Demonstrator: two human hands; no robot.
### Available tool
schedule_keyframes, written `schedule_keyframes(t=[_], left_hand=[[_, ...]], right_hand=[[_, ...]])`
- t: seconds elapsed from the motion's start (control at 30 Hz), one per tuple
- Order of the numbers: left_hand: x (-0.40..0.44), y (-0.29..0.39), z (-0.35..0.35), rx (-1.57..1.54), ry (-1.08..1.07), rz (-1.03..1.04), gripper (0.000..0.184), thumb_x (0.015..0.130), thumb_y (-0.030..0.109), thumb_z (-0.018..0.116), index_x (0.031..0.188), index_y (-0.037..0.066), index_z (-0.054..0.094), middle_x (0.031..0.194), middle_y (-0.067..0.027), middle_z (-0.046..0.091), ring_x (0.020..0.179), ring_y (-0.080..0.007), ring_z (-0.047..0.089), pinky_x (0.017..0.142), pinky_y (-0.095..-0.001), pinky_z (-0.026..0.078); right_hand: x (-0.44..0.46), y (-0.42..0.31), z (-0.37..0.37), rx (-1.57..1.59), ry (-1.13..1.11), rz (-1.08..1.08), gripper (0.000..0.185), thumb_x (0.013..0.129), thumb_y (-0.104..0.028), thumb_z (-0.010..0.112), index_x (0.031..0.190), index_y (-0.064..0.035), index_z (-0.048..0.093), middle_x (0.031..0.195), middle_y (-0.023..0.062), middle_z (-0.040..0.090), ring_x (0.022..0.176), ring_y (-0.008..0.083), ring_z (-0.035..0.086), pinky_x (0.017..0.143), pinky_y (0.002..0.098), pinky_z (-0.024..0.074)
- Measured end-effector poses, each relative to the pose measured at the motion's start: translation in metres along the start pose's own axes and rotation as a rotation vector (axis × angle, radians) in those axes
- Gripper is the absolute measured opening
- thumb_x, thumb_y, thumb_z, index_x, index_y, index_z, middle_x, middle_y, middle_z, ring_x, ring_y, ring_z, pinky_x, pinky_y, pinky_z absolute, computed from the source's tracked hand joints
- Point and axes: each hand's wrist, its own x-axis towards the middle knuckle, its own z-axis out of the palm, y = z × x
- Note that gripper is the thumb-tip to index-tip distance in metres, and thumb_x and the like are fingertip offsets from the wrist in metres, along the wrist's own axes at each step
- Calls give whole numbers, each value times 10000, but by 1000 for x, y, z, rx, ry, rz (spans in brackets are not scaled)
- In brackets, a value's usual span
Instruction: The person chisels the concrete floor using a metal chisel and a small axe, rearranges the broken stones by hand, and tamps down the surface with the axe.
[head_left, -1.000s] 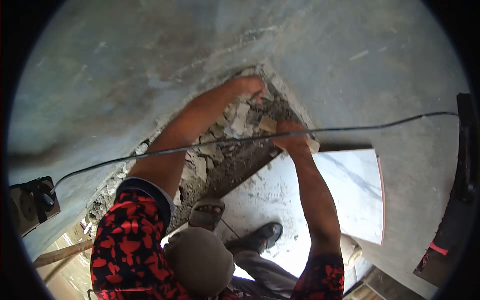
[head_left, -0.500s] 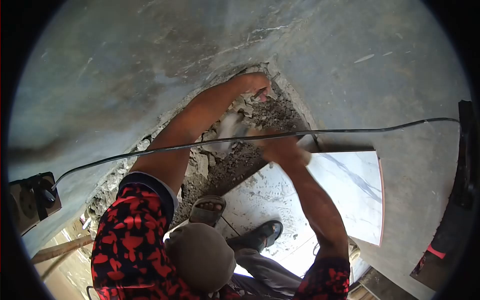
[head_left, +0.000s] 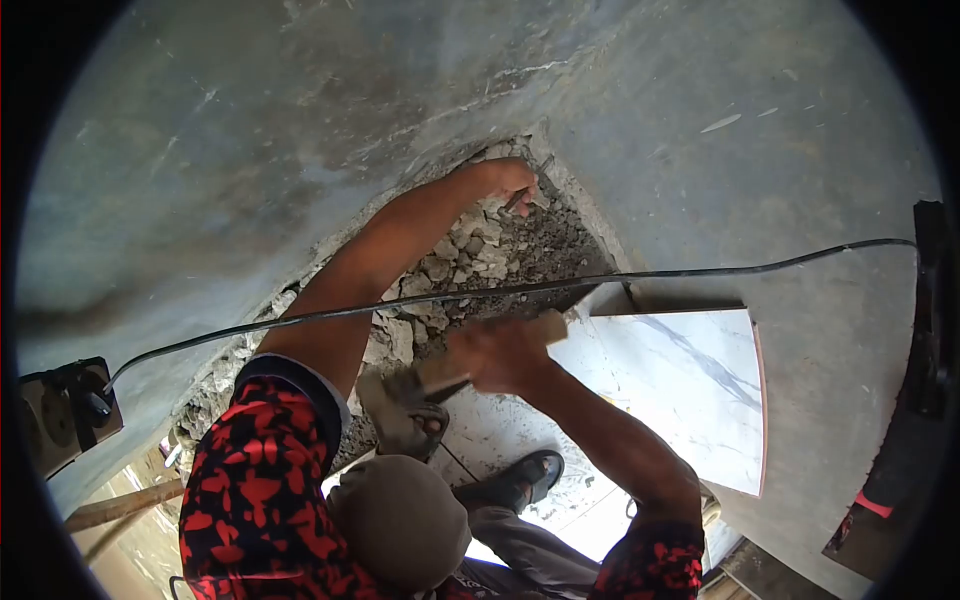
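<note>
Head view, seen as a clock face: a person in a red-and-black patterned shirt reaches both arms into a broken corner between grey walls. Near twelve o'clock, the left hand (head_left: 515, 180) has its fingers curled around a thin, dark metal tool (head_left: 513, 200), close to the corner. Just below centre, toward six, the right hand (head_left: 500, 355) has its fingers closed around the wooden handle of a hammer (head_left: 437, 376), whose head points toward seven, well apart from the metal tool.

Between the arms, loose rubble (head_left: 490, 262) and dark grit fill the recess. As far as can be judged, much of the material there is already broken up, while the chunks lie uncollected and a ragged pale edge (head_left: 585, 205) stands along the wall at one o'clock. A white, grey-veined tile (head_left: 690, 385) lies toward four. A black cable (head_left: 700, 272) crosses in front from a socket block (head_left: 60, 415) near eight-thirty toward three.

The hammer head is blurred and overlaps a sandalled foot (head_left: 428, 428) at seven. The metal tool is partly hidden in the fist; whether its tip touches the wall, I cannot tell. A grey cap (head_left: 400, 522) covers part of the view near six-thirty, and darkness cuts off the corners.
</note>
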Motion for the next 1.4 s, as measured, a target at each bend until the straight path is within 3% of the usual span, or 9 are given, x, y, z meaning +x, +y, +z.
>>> schedule_keyframes(t=[0.27,0.43,0.53,0.6,0.8,0.9,0.97,1.1,1.4], left_hand=[[-1,-3,-3,112,-12,17,292,894,156,517,634,31,562,694,-134,607,802,-303,698,1064,-483,292],[7,-3,-6,97,10,40,233,898,143,515,707,24,578,687,-115,607,742,-272,697,731,-380,470],[-6,6,3,64,23,53,254,910,145,500,706,14,574,689,-114,602,721,-274,691,698,-392,477],[-5,-4,5,119,18,20,273,921,148,479,703,13,572,691,-111,594,704,-272,683,756,-417,506],[22,-10,-10,62,0,8,241,963,187,453,882,-17,551,755,-120,591,696,-293,685,696,-413,543],[12,-3,-1,81,44,9,219,947,144,447,871,-30,557,705,-109,577,698,-291,672,729,-392,544],[9,-3,-2,20,-17,23,234,965,163,436,901,-35,543,699,-103,571,684,-291,668,709,-400,543],[14,-4,-4,13,11,-3,210,947,166,465,881,-16,545,716,-99,582,701,-287,680,666,-371,524],[-2,-3,10,53,-24,-15,249,945,188,477,796,7,562,724,-90,587,708,-260,693,734,-345,473]], right_hand=[[-13,60,3,57,38,461,422,684,-225,700,1085,-130,607,911,100,672,826,320,672,756,518,508],[-3,14,-4,-153,2,-11,293,693,-244,685,960,-132,641,898,97,688,745,292,686,676,541,522],[-6,110,-36,-2,-34,714,221,696,-269,647,812,-85,692,837,139,685,733,292,677,675,436,536],[-6,95,19,-53,331,455,240,695,-279,659,834,-87,699,902,157,694,703,306,675,687,423,533],[0,18,-18,-119,-193,-41,362,702,-174,670,1059,-131,630,981,113,665,924,286,661,750,453,541],[-7,80,-66,537,-213,517,359,643,-148,678,1001,-138,650,912,125,684,809,326,663,783,492,511],[7,92,-26,95,-15,702,451,684,-220,708,1120,-139,623,1069,131,669,924,277,659,778,465,530],[7,-3,3,11,21,46,385,646,-280,754,926,-44,637,947,137,677,892,307,661,792,477,515],[-3,37,-17,45,-101,458,363,668,-187,684,1012,-84,628,1035,154,643,895,339,664,795,475,520]])
